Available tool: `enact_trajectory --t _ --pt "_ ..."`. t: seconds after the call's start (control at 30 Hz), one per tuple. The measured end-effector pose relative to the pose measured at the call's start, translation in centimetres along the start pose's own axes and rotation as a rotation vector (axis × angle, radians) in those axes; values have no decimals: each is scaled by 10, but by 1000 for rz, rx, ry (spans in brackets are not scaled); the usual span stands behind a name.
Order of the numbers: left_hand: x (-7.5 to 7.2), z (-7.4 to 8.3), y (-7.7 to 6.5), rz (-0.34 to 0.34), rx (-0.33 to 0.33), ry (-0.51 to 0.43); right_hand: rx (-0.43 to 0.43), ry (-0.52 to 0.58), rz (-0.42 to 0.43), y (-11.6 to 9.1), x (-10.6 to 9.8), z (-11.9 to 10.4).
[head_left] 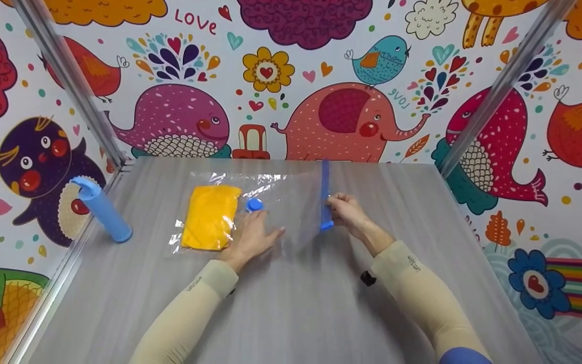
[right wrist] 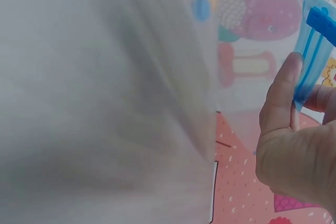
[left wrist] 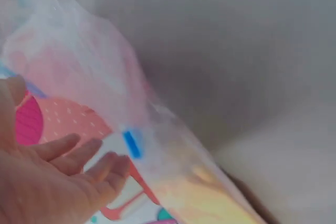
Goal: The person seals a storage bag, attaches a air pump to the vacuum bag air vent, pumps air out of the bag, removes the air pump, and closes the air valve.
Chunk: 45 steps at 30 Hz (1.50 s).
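Note:
A clear plastic vacuum storage bag (head_left: pixel 291 194) lies across the table with a folded yellow cloth (head_left: pixel 210 217) inside its left part. Just right of the cloth sits the bag's round blue valve (head_left: pixel 254 204). My left hand (head_left: pixel 251 238) rests over the bag below the valve, fingers extended and thumb spread. At the bag's right end, my right hand (head_left: pixel 350 213) pinches the blue zip strip (head_left: pixel 325 184) between thumb and fingers. A blue slider (right wrist: pixel 321 23) sits on the strip near this hand in the right wrist view. The bag film is blurred in the left wrist view.
A light blue hand pump (head_left: pixel 105 210) stands on the table's left side, by the metal frame rail (head_left: pixel 63 293). Behind the grey table (head_left: pixel 291 313) rises a wall panel (head_left: pixel 306 71) printed with cartoon animals. Metal posts stand at both back corners.

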<state>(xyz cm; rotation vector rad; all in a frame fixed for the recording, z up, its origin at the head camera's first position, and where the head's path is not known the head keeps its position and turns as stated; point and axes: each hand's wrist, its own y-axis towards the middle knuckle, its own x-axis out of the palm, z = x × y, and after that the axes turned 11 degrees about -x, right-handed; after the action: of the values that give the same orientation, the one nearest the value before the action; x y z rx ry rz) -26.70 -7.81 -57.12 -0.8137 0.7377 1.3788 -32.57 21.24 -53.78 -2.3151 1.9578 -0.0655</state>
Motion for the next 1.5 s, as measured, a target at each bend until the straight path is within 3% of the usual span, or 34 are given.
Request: enact_trajectory --t 0.17,0.33,0.53,0.7,1.0,1.2,1.37,1.5 --pt "7 22 -3 -8 136 -50 -28 10 6 0 7 -7" --pt "9 37 -5 -12 226 -23 -42 24 32 -1 14 -11" --pt "11 53 -8 -61 214 -42 -57 50 39 1 21 -16" --pt "14 61 -7 -14 219 -59 -68 67 24 1 25 -19" --pt "16 64 -5 152 329 -86 -101 73 7 -1 32 -22" --pt "14 58 -3 269 368 -100 -112 42 -53 -1 34 -26" --pt "13 52 -3 296 383 -135 -167 -33 -125 -2 34 -31" --pt "13 48 -3 251 352 -171 -232 -118 -177 -6 32 -36"
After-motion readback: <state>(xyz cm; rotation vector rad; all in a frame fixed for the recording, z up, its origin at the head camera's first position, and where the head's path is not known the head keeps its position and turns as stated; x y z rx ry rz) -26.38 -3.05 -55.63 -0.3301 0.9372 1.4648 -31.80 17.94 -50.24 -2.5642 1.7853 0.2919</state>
